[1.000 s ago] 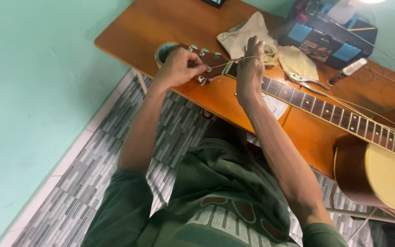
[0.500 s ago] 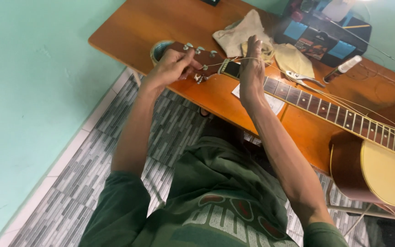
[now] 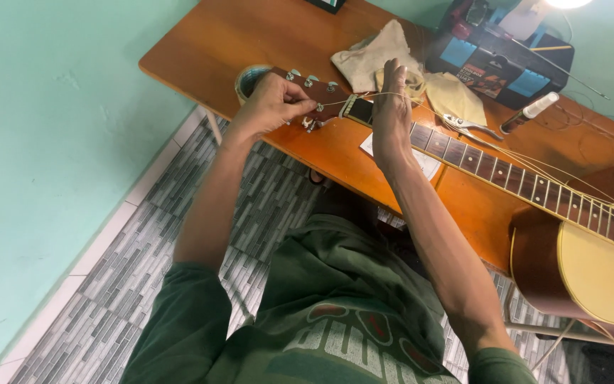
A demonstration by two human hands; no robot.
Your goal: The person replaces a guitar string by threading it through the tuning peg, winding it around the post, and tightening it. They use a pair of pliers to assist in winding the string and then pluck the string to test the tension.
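Observation:
An acoustic guitar [image 3: 591, 263] lies across the orange wooden table [image 3: 222, 43], neck pointing left. My left hand [image 3: 273, 103] grips the brown headstock [image 3: 321, 96] by its tuning pegs. My right hand [image 3: 392, 107] rests over the neck near the nut and pinches a thin guitar string [image 3: 364, 96] pulled up and taut toward the headstock. Loose strings fan out above the fretboard [image 3: 506, 171] toward the body.
A beige cloth [image 3: 371, 57] lies behind the neck, with a yellowish cloth [image 3: 456, 96] beside it. Pliers [image 3: 472, 126] and a small tube [image 3: 531, 112] lie next to a black and blue case [image 3: 499, 60]. A tape roll [image 3: 249, 78] sits under the headstock. Below is grey tiled floor.
My left hand has shifted its grip on the headstock pegs. My right hand stays over the neck holding the string. The view has shifted slightly.

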